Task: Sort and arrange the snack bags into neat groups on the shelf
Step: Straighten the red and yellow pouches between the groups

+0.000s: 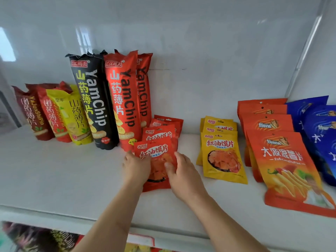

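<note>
A small red snack bag [156,151] leans at the front of a row of like red bags [164,131] in the middle of the white shelf [63,179]. My left hand [136,167] holds its left edge and my right hand [181,171] holds its right edge, thumb on the bag's front. To the right stands a row of yellow bags [222,155], then orange fries bags [283,166], then blue bags [320,124].
Tall YamChip bags, one black [96,104] and two red [123,102], stand against the back wall left of my hands. Shorter dark red, red and yellow yam bags [72,115] stand further left. A lower shelf with more bags [36,237] shows below.
</note>
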